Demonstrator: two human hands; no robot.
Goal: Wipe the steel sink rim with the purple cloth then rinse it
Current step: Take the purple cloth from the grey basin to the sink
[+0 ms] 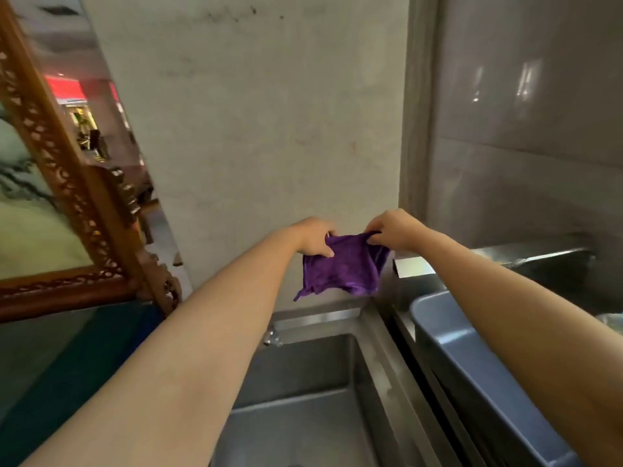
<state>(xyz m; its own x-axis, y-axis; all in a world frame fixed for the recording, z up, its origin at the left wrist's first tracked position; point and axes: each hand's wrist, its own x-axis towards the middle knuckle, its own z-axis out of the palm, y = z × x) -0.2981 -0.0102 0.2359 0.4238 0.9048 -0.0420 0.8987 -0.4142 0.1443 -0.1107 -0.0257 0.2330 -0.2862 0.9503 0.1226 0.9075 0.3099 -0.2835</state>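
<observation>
A purple cloth [344,269] hangs spread out in the air in front of the pale wall, above the far end of the steel sink. My left hand [315,239] pinches its upper left corner and my right hand [392,230] pinches its upper right corner. The cloth's lower edge dangles just above the sink's back rim [317,316]. The sink basin [303,416] lies below between my forearms, with a small steel tap [272,337] at its back left corner. The right rim [387,358] runs toward me.
A grey plastic tub [472,358] stands right of the sink under my right forearm. A second steel basin [546,261] lies further right. A carved wooden frame [77,197] leans at the left beside a dark green surface [60,358]. Tiled wall rises at right.
</observation>
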